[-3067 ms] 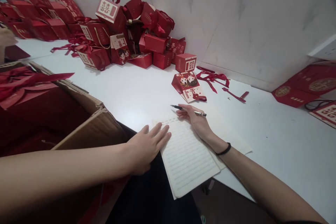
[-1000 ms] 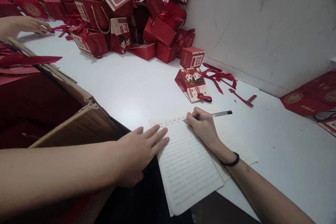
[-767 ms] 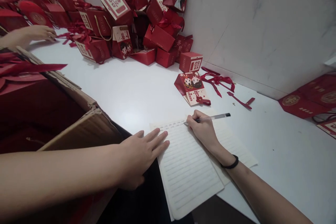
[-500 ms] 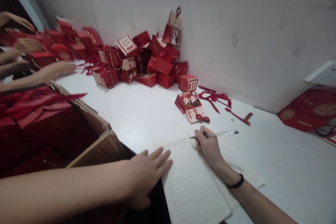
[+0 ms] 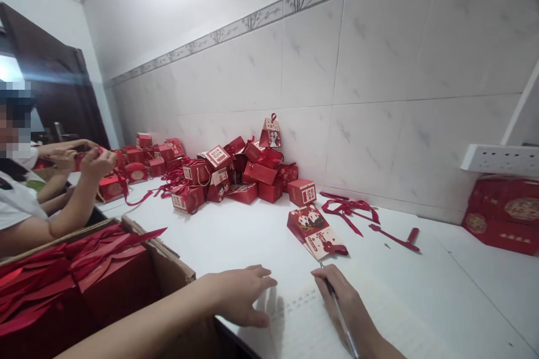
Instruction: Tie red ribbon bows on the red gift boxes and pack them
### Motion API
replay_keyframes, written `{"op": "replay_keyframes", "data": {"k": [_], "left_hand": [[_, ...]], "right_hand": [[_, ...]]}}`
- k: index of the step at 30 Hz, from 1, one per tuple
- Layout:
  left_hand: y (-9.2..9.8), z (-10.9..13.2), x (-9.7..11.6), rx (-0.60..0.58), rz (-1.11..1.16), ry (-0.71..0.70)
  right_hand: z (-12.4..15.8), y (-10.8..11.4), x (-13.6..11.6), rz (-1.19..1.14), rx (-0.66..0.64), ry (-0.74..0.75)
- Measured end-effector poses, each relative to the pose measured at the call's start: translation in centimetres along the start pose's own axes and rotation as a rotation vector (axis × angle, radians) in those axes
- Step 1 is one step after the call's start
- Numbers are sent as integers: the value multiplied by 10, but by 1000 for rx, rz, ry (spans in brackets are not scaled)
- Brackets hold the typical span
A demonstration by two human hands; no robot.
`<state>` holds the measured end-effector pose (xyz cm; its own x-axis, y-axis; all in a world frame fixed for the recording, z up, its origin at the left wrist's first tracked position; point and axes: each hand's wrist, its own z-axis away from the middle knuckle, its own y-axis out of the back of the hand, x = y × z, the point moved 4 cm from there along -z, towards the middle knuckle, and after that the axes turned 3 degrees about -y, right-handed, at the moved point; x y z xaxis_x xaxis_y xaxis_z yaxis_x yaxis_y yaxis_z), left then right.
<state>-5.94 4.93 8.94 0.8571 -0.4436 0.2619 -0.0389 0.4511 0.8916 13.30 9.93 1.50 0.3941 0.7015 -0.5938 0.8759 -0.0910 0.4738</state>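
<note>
My right hand (image 5: pixel 343 297) grips a clear-barrelled pen (image 5: pixel 340 314), its tip pointing away from me, close to the lower edge of a red and cream gift box (image 5: pixel 314 230). Beneath that hand lies a sheet of paper (image 5: pixel 303 325) with handwriting along its top. My left hand (image 5: pixel 246 294) is over the paper's upper left corner, fingers apart and holding nothing. Whether it touches the paper I cannot tell.
A cardboard carton (image 5: pixel 168 261) full of red boxes stands at left. Red gift boxes (image 5: pixel 261 174) pile against the tiled wall. Loose red ribbons (image 5: pixel 349 210) lie right of them. Beyond the carton, a co-worker's hands (image 5: pixel 96 162) handle something red. A power strip (image 5: pixel 501 158) is at right.
The view has tilted upward, showing more wall and a co-worker. My left hand has come off its flat rest on the paper's edge. The pen now points away, towards the gift box.
</note>
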Motion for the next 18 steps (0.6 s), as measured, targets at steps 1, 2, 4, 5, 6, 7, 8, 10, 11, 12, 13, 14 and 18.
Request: {"op": "replay_keyframes", "data": {"k": [1,2,4,5,6,7,8,10,11,12,13,14,18], "left_hand": [[0,-2,-5,2,-5,24],[-1,-3,-9,-6,-3,45],[-5,-3,-13,-29,15,76],[-7,-3,-14,-35,29,81],[-8,-2,-13,-38,47,76],[-9,-1,-13,-49,64,66],[-10,-1,-12,-69,75,54],[-10,0,-11,-98,83,48],[-10,-1,-11,-102,80,55],[-9,-1,-11,-104,77,66],[-9,-2,-12,-107,76,79],[-9,-2,-13,-112,77,88],[-13,-5,-17,-105,84,61]], "right_hand": [[0,0,-5,59,-17,132],[0,1,-9,109,-38,259],[-1,5,-12,203,-84,477],[-2,9,-11,250,-93,560],[-3,15,-8,301,-94,622],[-5,21,-5,358,-101,667],[-8,26,0,418,-116,699],[-13,36,11,518,-132,715],[-16,40,16,546,-111,698],[-18,44,20,554,-69,667],[-21,47,23,543,-11,629],[-23,49,26,521,49,586],[-39,37,26,464,81,521]]}}
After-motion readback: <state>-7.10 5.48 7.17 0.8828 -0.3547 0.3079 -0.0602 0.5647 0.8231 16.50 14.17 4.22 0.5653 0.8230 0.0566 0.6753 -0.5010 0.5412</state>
